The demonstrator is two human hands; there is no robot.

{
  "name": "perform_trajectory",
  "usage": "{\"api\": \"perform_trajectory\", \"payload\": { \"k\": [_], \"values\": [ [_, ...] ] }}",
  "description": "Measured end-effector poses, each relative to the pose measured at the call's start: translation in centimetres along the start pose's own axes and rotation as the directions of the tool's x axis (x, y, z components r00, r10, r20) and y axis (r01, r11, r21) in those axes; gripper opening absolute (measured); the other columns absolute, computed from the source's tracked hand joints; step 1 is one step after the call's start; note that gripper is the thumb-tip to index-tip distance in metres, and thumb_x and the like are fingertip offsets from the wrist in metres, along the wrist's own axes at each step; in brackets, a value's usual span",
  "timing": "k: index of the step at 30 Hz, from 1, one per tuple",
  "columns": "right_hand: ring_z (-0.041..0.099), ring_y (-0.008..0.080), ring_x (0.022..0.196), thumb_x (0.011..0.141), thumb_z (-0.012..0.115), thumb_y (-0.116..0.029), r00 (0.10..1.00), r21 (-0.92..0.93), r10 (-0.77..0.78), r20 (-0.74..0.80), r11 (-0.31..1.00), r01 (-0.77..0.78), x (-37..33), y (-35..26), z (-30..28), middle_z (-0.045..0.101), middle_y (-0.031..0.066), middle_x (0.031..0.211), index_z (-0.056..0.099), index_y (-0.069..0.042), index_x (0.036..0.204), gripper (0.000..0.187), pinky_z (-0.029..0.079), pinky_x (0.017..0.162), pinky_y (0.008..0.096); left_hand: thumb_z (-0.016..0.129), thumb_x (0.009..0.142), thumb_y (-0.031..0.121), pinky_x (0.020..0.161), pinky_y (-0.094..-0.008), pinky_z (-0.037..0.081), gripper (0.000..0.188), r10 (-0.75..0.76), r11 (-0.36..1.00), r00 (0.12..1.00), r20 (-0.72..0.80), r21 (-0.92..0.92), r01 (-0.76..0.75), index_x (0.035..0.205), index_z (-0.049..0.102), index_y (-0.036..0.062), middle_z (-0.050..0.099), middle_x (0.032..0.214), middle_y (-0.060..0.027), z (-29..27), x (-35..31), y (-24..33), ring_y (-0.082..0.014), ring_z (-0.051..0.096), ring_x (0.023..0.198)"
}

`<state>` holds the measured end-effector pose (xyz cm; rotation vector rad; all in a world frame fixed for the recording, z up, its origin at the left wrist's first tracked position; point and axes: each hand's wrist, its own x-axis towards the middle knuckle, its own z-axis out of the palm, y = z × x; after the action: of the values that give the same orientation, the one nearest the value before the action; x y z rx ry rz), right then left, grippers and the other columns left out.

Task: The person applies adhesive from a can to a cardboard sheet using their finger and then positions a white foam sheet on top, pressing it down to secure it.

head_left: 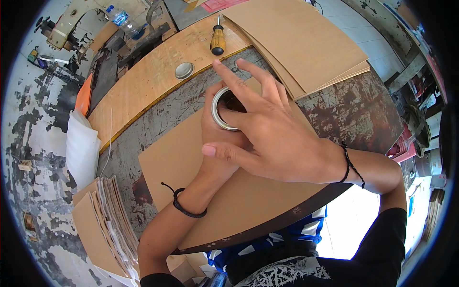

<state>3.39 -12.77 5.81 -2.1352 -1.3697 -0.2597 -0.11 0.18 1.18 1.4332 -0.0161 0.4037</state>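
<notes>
My left hand [209,119] is wrapped round a small open tin can [216,106] with a shiny metal rim and a dark inside. Over it lies my right hand [275,126], fingers spread; its index finger dips into the mouth of the can and the thumb stretches out to the left. Much of my left hand and of the can's wall is hidden beneath the right. Both hands are above a brown cardboard sheet [177,148] on the worn dark table. A round metal lid [184,70] rests on the wooden board [153,67] beyond them.
A screwdriver [217,40] with a yellow handle is on the board, left of a cardboard stack [296,43]. At the far left stand a water bottle [122,21] and a machine [67,28]. More stacked cardboard [107,225] and white foam wrap [81,146] are at the left.
</notes>
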Motion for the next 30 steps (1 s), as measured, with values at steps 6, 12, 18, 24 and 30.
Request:
{"api": "perform_trajectory", "payload": {
  "k": [6,12,18,24,30],
  "values": [
    [0.02,0.0537,0.141,0.094,0.062,-0.049,1.0,-0.014,-0.014,0.01,1.0,0.014,0.1,0.0,-0.2,0.018,0.0278,0.161,0.068,0.006,0.1,0.055,0.028,0.111,0.0603,0.08,0.078,0.007,0.086,-0.0291,0.051,0.067,0.054,0.996,0.998,0.022,0.066,-0.055,0.132,0.042,0.0007,0.062,0.11,-0.008,-0.3,0.1,-0.3,-0.0144,0.062,0.1],
    [0.021,0.0538,0.141,0.093,0.064,-0.047,1.0,-0.011,-0.013,0.007,1.0,0.013,0.1,0.1,-0.1,0.019,0.0277,0.161,0.068,0.006,0.101,0.053,0.028,0.111,0.0597,0.082,0.076,0.007,0.086,-0.0294,0.052,0.069,0.004,0.999,1.0,0.013,0.047,-0.004,0.132,0.041,0.0001,0.062,0.11,-0.0089,0.2,0.0,0.5,-0.015,0.063,0.1],
    [0.021,0.0536,0.141,0.093,0.067,-0.045,1.0,0.015,-0.021,0.003,1.0,0.021,0.0,0.0,-0.3,0.021,0.0281,0.16,0.068,0.006,0.101,0.052,0.028,0.111,0.0597,0.083,0.075,0.007,0.087,-0.03,0.052,0.071,0.014,0.996,1.0,0.022,0.089,-0.016,0.132,0.041,-0.0014,0.063,0.111,-0.0096,0.1,-0.1,0.9,-0.0156,0.063,0.101],
    [0.021,0.0537,0.141,0.093,0.067,-0.045,1.0,0.028,-0.023,-0.006,0.999,0.023,0.0,-0.1,-0.3,0.023,0.03,0.159,0.068,0.007,0.098,0.052,0.029,0.11,0.06,0.084,0.075,0.008,0.086,-0.0301,0.052,0.073,0.103,0.989,0.993,0.051,0.104,-0.108,0.132,0.041,-0.001,0.063,0.111,-0.0102,-0.4,0.2,-0.4,-0.0158,0.064,0.101],
    [0.021,0.0542,0.141,0.093,0.066,-0.046,1.0,0.019,-0.022,0.003,1.0,0.022,0.0,0.1,-0.3,0.023,0.0307,0.158,0.068,0.007,0.096,0.053,0.029,0.11,0.0601,0.083,0.074,0.007,0.086,-0.0301,0.052,0.073,0.057,0.992,0.997,0.043,0.112,-0.061,0.133,0.041,-0.0002,0.064,0.11,-0.0101,0.0,0.1,0.3,-0.0161,0.064,0.1]
  ]
}}
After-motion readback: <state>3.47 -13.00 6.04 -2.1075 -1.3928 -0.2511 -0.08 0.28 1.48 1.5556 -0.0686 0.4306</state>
